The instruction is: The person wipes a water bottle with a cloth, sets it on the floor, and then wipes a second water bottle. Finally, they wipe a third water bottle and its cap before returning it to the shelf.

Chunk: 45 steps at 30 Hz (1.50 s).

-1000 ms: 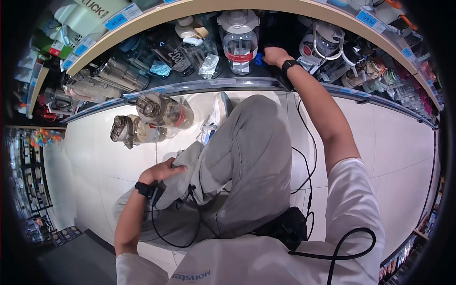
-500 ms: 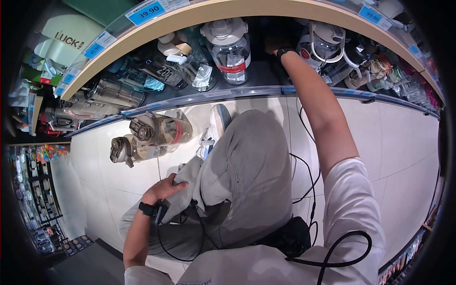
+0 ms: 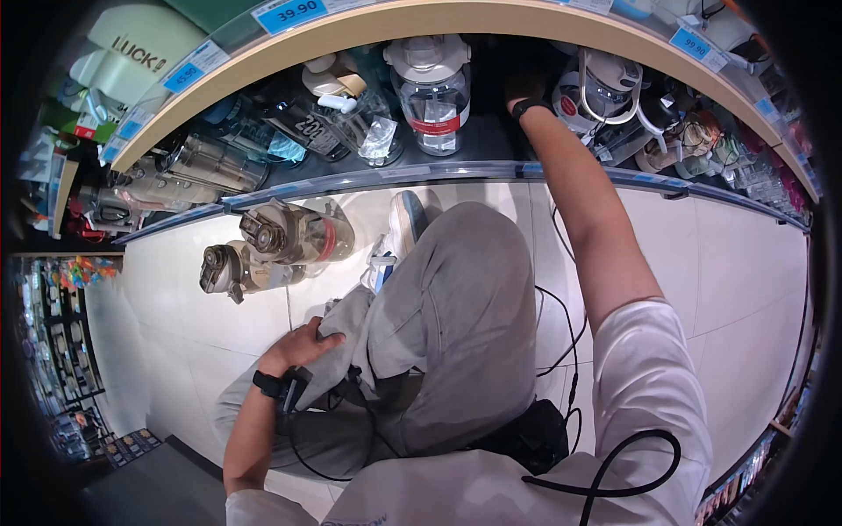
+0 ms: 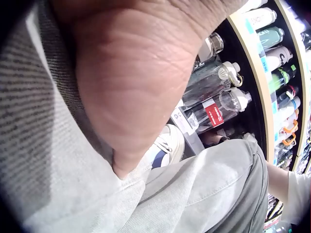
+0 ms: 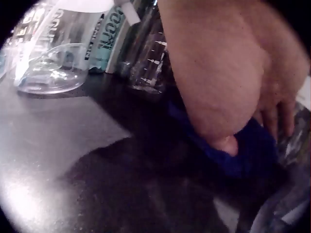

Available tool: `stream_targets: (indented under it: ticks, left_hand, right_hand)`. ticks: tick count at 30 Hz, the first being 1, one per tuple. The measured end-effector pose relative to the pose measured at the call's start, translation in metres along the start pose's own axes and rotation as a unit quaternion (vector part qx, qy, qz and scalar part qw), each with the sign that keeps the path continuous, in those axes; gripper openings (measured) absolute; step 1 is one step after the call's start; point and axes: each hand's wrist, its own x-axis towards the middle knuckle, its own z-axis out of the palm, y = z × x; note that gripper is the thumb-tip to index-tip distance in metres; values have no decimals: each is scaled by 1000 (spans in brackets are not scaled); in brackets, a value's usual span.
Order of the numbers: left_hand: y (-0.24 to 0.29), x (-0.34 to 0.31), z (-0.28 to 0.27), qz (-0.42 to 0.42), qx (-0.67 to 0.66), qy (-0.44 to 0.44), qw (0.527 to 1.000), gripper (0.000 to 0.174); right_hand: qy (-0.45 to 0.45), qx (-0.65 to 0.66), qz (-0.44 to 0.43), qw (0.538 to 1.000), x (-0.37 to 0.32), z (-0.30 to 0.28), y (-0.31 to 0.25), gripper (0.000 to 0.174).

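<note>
Deep in the dark part of the lower shelf, my right hand (image 5: 228, 73) grips a blue cloth (image 5: 252, 150) against the black shelf board (image 5: 112, 160). In the right wrist view its thumb lies on the cloth, with the other fingers further right. A clear bottle with a red label (image 3: 434, 118) stands to the left of that hand. On its right is a clear jug with a white handle (image 3: 605, 83). My left hand (image 3: 303, 346) rests on the grey trousers (image 3: 465, 289) at the lower leg, fingers relaxed; the left wrist view shows mostly its palm side.
Two brownish bottles (image 3: 298, 232) stand on the tiled floor (image 3: 175, 351) at the left, in front of the shelf. Several more bottles (image 3: 215, 167) line the shelf further left. An upper shelf edge (image 3: 491, 22) with price tags arches over the arm. Black cables (image 3: 574, 351) trail beside the right leg.
My right hand has moved deeper into the shelf, taking the blue cloth out of the head view. The head view has shifted slightly. The left hand stays on the leg.
</note>
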Motion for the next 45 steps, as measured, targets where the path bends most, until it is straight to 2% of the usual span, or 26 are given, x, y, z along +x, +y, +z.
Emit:
stream_targets:
  ticks: [2, 5, 6, 8, 9, 11, 12, 14, 18, 21, 23, 25, 30, 39, 41, 42, 44, 45]
  left_hand:
    - [6, -4, -4, -12, 6, -13, 1000, 105]
    - [-1, 0, -1, 4, 2, -7, 1000, 106]
    - [-2, 0, 0, 6, 2, -6, 1000, 106]
    - [-3, 0, 0, 14, 1, -1, 1000, 106]
    - [-3, 0, 0, 16, 0, 0, 1000, 106]
    - [-2, 0, 0, 11, 8, -4, 1000, 106]
    - [-1, -1, 0, 12, 6, -3, 1000, 106]
    - [-1, -2, 0, 10, 3, 0, 1000, 105]
    - [-4, 1, 0, 9, 7, -4, 1000, 99]
    - [0, -1, -3, 4, -8, -4, 1000, 97]
    - [2, -1, -6, -7, -10, -15, 1000, 100]
    - [0, 3, -6, -7, -15, -21, 1000, 100]
    - [-1, 10, -11, -19, 7, -47, 999, 99]
    - [-4, 23, -23, 15, -46, -104, 993, 110]
    - [-6, 27, -19, 84, -71, -75, 991, 112]
    - [-6, 31, -22, 97, -71, -96, 988, 118]
    - [-7, 33, -12, 74, -60, -84, 992, 119]
    - [-7, 33, -9, 47, -46, -79, 995, 120]
  right_hand:
    - [-25, -204, 16, 979, -6, 7, -6, 37]
    - [-63, -228, -41, 971, -27, -2, -22, 34]
    - [-61, -230, -40, 971, -34, -12, -27, 34]
    - [-174, -199, -77, 961, -45, -46, -38, 30]
    - [-173, -200, -76, 961, -45, -48, -37, 30]
    - [-185, -52, -64, 979, -44, -52, -33, 28]
    - [-184, -54, -65, 979, -44, -55, -27, 28]
    - [-195, -62, -164, 965, -47, -76, -21, 29]
    - [-195, -50, -153, 967, -25, -49, -19, 29]
    - [-185, -62, -114, 974, -5, -26, -21, 33]
    - [-29, 45, -43, 998, 15, 6, -17, 38]
    - [-26, 34, -52, 998, 18, 16, -9, 38]
    - [-5, -9, -73, 997, 21, 16, 4, 39]
    - [60, -94, -106, 988, 28, -7, 14, 46]
    - [86, -114, -115, 983, 29, -19, 12, 48]
    - [93, -115, -116, 982, 26, -25, 9, 48]
    - [-19, -77, -65, 995, 6, -48, -6, 47]
    - [-11, -80, -65, 995, -3, -59, -12, 47]
